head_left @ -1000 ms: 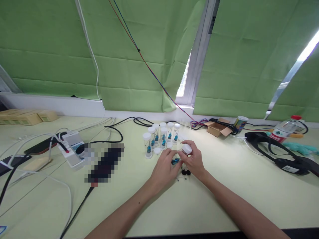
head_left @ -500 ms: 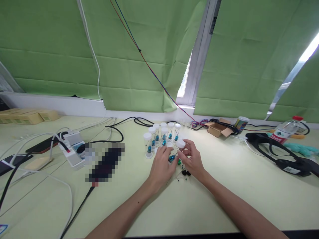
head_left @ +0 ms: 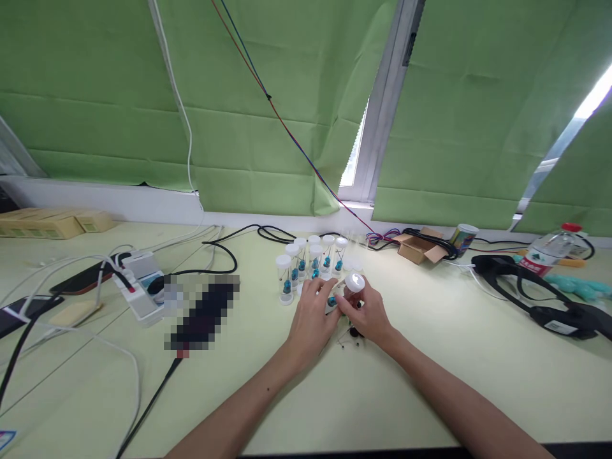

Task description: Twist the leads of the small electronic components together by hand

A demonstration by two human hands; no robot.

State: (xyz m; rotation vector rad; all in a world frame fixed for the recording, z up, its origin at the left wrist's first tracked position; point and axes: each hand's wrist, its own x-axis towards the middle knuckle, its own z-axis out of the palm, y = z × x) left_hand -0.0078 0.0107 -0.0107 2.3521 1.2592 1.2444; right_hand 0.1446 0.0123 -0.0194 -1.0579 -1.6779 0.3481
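My left hand and my right hand meet over the pale green desk, fingers curled together. The right hand grips a small clear vial with a white cap. The left hand pinches a small blue component close to the vial. Just behind the hands stands a cluster of capped clear vials, each with a blue part inside. Small black parts lie on the desk under my right hand.
A white power strip with cables sits left, beside a blurred dark object. A cardboard box, a paper cup, a black headset and a water bottle lie right. Green blinds hang behind.
The right hand lifted the white-capped vial, then brought it back down against the left hand. The left hand's blue component moved closer to the vial; both hands are now pressed together.
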